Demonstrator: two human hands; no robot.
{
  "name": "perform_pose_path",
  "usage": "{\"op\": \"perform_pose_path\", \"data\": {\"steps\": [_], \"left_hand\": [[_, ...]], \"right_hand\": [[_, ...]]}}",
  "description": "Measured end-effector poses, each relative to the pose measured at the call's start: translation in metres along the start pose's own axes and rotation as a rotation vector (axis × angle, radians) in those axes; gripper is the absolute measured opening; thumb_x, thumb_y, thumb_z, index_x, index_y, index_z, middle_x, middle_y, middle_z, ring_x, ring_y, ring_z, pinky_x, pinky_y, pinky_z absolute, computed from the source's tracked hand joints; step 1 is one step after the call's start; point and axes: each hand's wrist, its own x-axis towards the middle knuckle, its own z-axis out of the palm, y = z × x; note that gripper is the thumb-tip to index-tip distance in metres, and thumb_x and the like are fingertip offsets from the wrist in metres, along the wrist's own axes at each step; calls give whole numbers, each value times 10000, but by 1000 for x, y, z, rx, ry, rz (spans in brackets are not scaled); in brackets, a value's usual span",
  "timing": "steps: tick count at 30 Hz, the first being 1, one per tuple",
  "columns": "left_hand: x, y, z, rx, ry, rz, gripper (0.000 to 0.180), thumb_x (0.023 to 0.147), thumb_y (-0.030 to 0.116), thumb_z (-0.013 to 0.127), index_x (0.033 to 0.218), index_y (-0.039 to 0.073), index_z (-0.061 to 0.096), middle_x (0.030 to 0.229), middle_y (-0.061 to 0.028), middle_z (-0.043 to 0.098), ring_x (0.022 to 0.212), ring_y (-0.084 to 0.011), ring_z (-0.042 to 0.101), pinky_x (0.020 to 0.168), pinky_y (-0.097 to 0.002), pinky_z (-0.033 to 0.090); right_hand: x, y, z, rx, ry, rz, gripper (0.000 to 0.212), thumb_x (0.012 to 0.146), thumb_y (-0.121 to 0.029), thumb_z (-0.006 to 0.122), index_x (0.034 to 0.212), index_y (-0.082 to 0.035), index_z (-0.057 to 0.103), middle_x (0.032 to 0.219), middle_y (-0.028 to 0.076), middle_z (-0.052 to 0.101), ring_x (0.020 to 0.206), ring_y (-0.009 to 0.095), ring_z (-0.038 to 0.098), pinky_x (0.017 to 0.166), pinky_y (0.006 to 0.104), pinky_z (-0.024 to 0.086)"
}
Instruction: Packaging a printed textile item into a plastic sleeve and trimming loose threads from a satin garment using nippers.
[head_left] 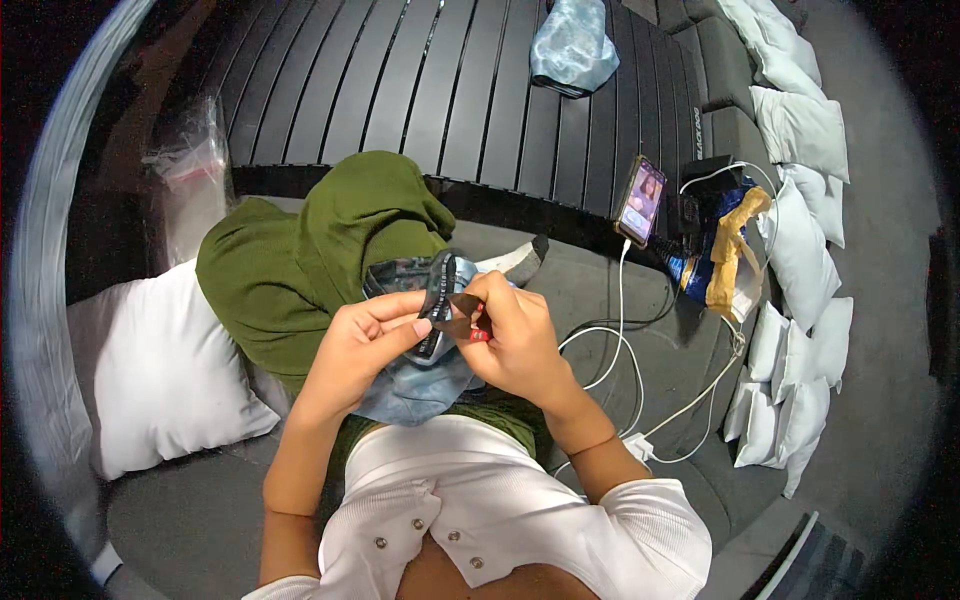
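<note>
A blue, cloudy-patterned cloth [415, 392] lies bunched in my lap, between my hands. Along its upper part runs a dark strip [441, 300] with pale marks. My left hand [362, 345] pinches the edge of this strip between thumb and fingers. Close beside it on the right, my right hand [517, 335] is closed, its fingertips at a dark, flat, pointed piece [460, 312]. A small red object [480, 336] shows below those fingertips; its kind is too hidden to tell. Both hands are nearly touching over the cloth.
A black slatted table [400, 100] stands ahead, with another blue patterned cloth [575, 50] on it. A lit phone [641, 200] leans at its edge, its white cable [622, 300] trailing down. Right are an opened packet [735, 255] and white pillows [800, 235]; left, a white pillow [165, 370].
</note>
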Motion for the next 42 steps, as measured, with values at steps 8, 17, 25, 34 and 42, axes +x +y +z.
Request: {"op": "perform_pose_path", "data": {"steps": [8, 17, 25, 34, 42], "left_hand": [[-19, 0, 7, -49, 68, -1, 242, 770, -13, 543, 1007, -54, 563, 943, -70, 623, 803, -66, 565, 736, -190, 436], [-40, -15, 0, 3, -37, 70, 291, 837, 77, 558, 1098, -53, 548, 992, -44, 610, 870, -56, 545, 798, -188, 408], [-55, -18, -3, 40, -90, 62, 286, 833, 82, 565, 1087, -52, 555, 990, -45, 611, 882, -56, 542, 800, -187, 407], [-87, -17, 4, -22, -25, 108, 280, 780, 34, 586, 1034, -82, 568, 945, -91, 623, 831, -95, 571, 762, -213, 434], [-129, -19, -1, 98, -101, 178, 283, 816, 31, 577, 1072, -85, 545, 974, -73, 604, 847, -80, 558, 757, -197, 449]], "right_hand": [[-10, -9, 8, 40, 6, -32, 265, 641, -31, 681, 776, -33, 453, 603, 54, 489, 458, 178, 486, 451, 259, 397], [-26, -29, 10, -25, 24, -69, 290, 631, -55, 695, 790, -37, 453, 578, 48, 477, 449, 181, 485, 446, 264, 395], [-41, -42, 16, -55, 50, -69, 268, 662, -61, 680, 790, -39, 446, 566, 53, 468, 434, 183, 460, 430, 273, 368], [-48, -58, 23, 150, 45, -245, 278, 738, -153, 684, 785, -42, 434, 544, 21, 381, 417, 122, 357, 394, 239, 279], [-57, -98, 20, 229, 2, -334, 287, 758, -219, 675, 910, -33, 516, 526, 10, 412, 409, 113, 389, 398, 240, 305]]}}
